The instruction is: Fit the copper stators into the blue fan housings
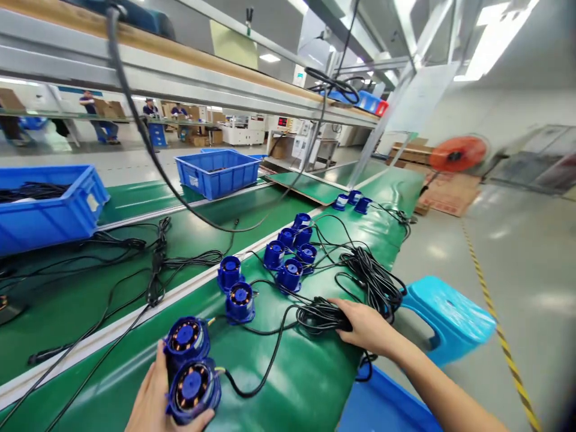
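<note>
My left hand is closed round a pair of round blue motor housings, side by side at the near edge of the view. Copper-coloured parts show in a ring inside their open tops. Yellowish wires leave them and run into black cables. Over on the right, my right hand grips a coiled black cable bundle lying on the green work surface. Its fingertips are partly hidden by the loops. Beyond the hands stand several more blue motor housings, their cables trailing to another black coil.
Blue bins stand on the far side of the bench, one holding black cables. A light-blue stool and a blue tub are at the right edge. A thick hanging cable loops across the view. An orange fan stands farther back.
</note>
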### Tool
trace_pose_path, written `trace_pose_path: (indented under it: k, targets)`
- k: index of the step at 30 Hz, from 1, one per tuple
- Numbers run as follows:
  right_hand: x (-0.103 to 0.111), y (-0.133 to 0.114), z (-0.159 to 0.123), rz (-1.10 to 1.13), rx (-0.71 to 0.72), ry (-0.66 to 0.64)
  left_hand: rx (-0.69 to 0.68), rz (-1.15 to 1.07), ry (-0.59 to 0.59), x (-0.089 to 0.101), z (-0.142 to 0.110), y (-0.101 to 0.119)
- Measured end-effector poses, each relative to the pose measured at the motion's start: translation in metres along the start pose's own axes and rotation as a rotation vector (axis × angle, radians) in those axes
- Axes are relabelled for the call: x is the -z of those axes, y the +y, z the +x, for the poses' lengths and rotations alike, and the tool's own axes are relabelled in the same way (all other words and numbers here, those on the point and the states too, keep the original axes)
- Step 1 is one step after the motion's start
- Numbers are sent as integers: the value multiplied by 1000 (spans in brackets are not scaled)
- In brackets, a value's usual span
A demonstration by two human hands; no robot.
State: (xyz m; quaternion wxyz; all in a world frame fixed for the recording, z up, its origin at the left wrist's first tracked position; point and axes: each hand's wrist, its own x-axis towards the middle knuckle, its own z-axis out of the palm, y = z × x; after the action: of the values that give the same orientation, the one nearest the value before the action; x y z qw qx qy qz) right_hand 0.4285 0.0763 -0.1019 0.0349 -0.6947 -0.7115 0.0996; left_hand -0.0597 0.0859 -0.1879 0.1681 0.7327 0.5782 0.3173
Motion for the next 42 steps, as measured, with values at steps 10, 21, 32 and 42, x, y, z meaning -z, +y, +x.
trace_pose_path:
  k: [10, 21, 32, 42]
  targets:
    - [10, 81, -8, -176, -397, 506, -290, 167, -172, -44, 86, 3]
    - [16, 103, 52, -336, -661, 206, -130, 309, -280, -100, 133, 91]
    - [43, 204, 132, -229, -918, 251, -82, 251, -309, -190, 182, 206]
    - [76, 286, 182, -49, -1071, 334, -84, 105, -367, -268, 252, 287]
